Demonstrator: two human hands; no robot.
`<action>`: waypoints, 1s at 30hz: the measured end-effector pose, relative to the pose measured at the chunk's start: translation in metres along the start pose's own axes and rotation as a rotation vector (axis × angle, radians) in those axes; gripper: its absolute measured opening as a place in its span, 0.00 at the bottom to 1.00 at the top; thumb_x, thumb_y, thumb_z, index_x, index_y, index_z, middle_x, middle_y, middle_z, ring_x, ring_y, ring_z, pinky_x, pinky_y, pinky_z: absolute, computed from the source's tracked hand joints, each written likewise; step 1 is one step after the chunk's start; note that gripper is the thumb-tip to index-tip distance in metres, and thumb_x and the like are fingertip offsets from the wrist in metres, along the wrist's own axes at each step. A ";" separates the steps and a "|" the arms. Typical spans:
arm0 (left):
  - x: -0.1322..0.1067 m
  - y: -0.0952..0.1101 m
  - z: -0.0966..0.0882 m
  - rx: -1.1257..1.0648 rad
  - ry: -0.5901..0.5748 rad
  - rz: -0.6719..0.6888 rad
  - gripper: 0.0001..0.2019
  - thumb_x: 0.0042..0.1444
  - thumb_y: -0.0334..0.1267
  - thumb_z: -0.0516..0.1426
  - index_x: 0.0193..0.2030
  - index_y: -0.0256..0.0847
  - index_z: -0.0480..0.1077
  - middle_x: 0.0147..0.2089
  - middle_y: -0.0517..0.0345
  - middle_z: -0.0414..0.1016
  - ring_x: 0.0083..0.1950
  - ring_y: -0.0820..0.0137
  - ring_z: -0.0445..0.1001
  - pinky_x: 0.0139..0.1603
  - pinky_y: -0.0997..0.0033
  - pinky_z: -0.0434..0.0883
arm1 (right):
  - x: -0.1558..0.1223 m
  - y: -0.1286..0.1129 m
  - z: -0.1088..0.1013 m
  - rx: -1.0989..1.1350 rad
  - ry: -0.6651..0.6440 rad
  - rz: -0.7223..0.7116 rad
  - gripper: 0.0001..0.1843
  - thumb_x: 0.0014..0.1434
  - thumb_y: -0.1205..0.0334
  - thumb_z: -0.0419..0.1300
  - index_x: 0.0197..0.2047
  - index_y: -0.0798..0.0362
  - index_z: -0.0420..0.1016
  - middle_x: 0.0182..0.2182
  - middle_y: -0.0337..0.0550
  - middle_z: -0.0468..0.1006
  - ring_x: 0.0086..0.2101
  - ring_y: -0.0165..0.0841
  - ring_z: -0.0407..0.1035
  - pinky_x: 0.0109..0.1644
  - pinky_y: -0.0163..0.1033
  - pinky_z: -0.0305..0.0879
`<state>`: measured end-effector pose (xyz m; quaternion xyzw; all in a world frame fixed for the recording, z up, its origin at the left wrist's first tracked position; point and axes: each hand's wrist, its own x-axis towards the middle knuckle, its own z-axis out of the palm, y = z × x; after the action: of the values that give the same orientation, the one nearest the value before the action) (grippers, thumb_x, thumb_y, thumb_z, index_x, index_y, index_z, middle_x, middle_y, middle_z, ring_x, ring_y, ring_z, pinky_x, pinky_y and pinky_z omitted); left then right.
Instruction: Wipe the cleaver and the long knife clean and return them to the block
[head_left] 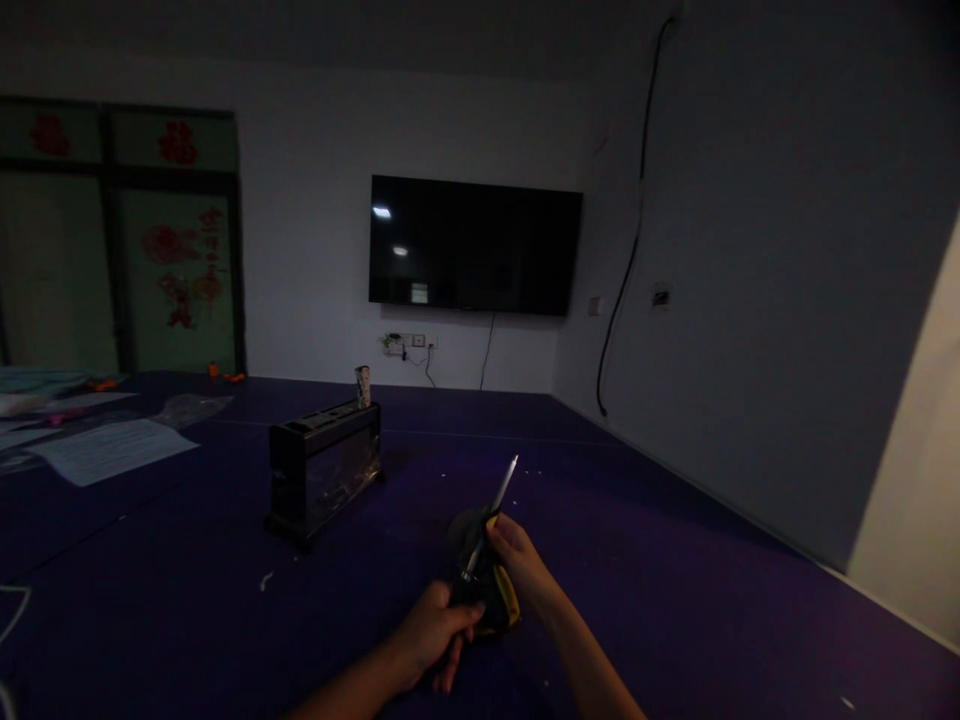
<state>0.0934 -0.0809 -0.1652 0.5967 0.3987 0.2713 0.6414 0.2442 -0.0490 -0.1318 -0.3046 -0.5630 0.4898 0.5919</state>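
Note:
A screwdriver (504,486) with a bright metal shaft points up and away from me, its tip free in the air. My left hand (435,632) is wrapped round its dark handle, low in front of me. Close by on the right, my right hand (517,558) pinches a dark, soft-looking thing with yellow edging (507,596), which lies around and behind the shaft. Poor light hides what kind of thing this is, and whether the right fingers also touch the shaft.
A long black box-shaped device (337,470) stands on the purple tabletop (660,560) to the left, a patterned upright piece (363,386) at its far end. Papers (112,450) and clear plastic (191,408) lie far left. A television (476,245) hangs on the wall; a black cable (630,255) runs down the right wall.

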 end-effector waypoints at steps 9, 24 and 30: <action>0.000 0.000 0.001 -0.014 0.015 0.017 0.24 0.43 0.61 0.54 0.30 0.39 0.58 0.11 0.69 0.58 0.08 0.74 0.57 0.09 0.78 0.50 | -0.003 0.000 0.005 -0.021 -0.024 0.021 0.22 0.44 0.43 0.63 0.31 0.54 0.72 0.25 0.40 0.74 0.25 0.30 0.66 0.31 0.34 0.62; 0.002 -0.002 -0.002 -0.017 -0.005 0.023 0.22 0.45 0.58 0.53 0.27 0.38 0.60 0.11 0.68 0.59 0.09 0.74 0.60 0.09 0.79 0.50 | -0.002 0.004 0.007 -0.020 -0.035 0.043 0.20 0.44 0.46 0.64 0.31 0.54 0.72 0.24 0.39 0.73 0.25 0.30 0.65 0.30 0.33 0.61; 0.004 -0.003 -0.002 -0.009 -0.002 0.046 0.23 0.44 0.60 0.54 0.29 0.39 0.59 0.12 0.69 0.59 0.09 0.75 0.60 0.09 0.79 0.50 | 0.000 0.004 0.004 -0.003 0.012 0.023 0.19 0.45 0.46 0.64 0.30 0.54 0.72 0.23 0.39 0.74 0.24 0.30 0.66 0.30 0.34 0.61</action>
<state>0.0937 -0.0769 -0.1691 0.6030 0.3829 0.2869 0.6383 0.2391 -0.0485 -0.1343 -0.3148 -0.5567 0.4939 0.5891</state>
